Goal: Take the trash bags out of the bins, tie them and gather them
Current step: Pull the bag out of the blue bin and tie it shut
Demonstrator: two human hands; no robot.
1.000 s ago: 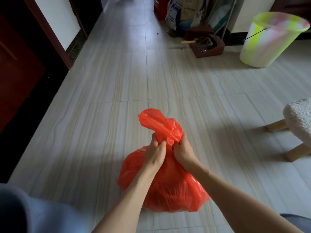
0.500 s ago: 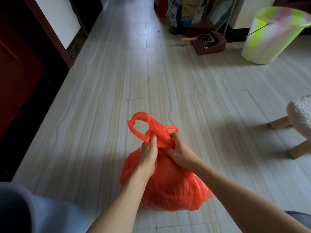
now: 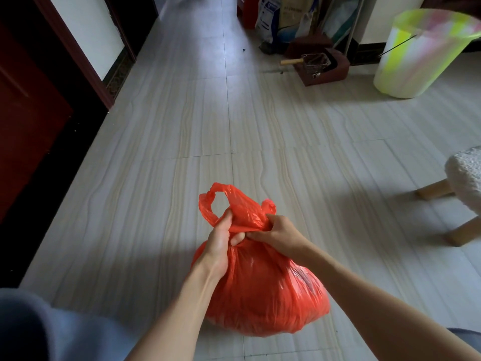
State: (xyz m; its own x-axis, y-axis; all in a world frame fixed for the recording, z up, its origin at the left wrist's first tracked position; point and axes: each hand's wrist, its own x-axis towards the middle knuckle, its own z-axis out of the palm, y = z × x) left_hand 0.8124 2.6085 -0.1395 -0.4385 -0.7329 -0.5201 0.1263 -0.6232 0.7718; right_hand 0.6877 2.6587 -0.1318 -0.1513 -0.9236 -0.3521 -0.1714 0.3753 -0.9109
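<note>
the red trash bag point(image 3: 263, 290) sits full on the tiled floor point(image 3: 182, 131) in the lower centre of the frame, its neck gathered above the bulging body. your left hand point(image 3: 221, 243) has its grip closed on the bunched plastic at the neck, with one handle loop point(image 3: 208, 201) standing up just above it. your right hand point(image 3: 276, 230) has its grip pinched on the other handle strip, just beside the left, and the plastic is stretched between the two. both forearms reach in from the bottom edge. in the upper right stands a translucent yellow-green bin point(image 3: 416, 53), well apart from the bag. left of it is a dark red dustpan point(image 3: 322, 69). a fluffy white stool point(image 3: 463, 178) shows at the right edge.
</note>
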